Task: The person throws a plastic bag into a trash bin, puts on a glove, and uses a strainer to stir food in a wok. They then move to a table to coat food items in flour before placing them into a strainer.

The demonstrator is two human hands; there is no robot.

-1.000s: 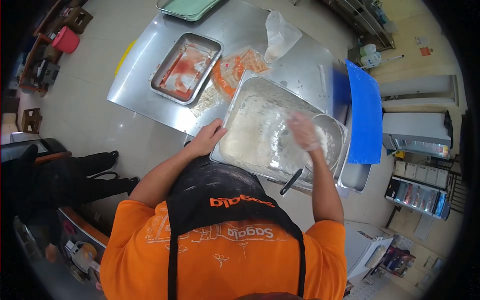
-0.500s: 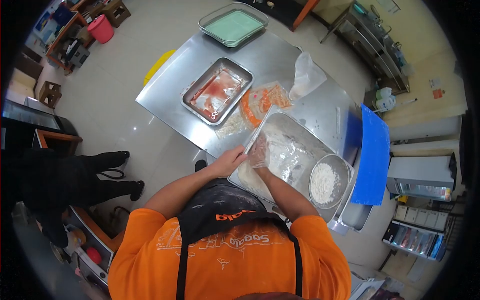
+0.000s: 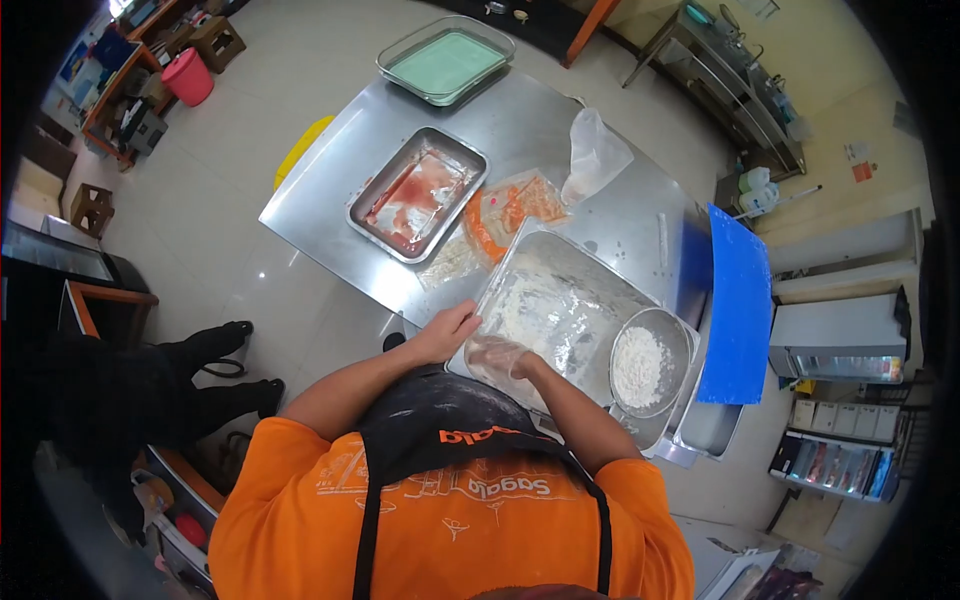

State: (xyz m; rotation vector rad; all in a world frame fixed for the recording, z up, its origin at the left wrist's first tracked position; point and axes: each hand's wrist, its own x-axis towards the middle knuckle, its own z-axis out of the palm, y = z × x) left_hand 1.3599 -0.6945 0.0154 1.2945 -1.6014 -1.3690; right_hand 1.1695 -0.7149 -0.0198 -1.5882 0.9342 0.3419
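Observation:
A deep metal pan (image 3: 545,240) dusted with white powder, flour-like, sits at the table's near edge. My left hand (image 3: 447,332) is bare and closed on the pan's left rim. Inside the pan's near-left corner, my right hand (image 3: 494,357) wears a clear plastic glove. Its fingers point left and look stretched out low over the powder, though the glove blurs them. A round sieve (image 3: 690,352) rests at the pan's right end, holding a heap of white powder (image 3: 640,368).
Beyond the pan lie a shallow metal tray (image 3: 357,222) with reddish liquid, an orange-printed plastic bag (image 3: 490,225) and a clear bag (image 3: 597,158). A glass dish (image 3: 383,63) with a green lid or contents stands farther back. To the right is a blue board (image 3: 738,310); a person in black (image 3: 190,375) stands left.
My right hand has moved back toward my body inside the pan, into its near-left corner. My left hand stays at the rim. The whole view has shifted slightly.

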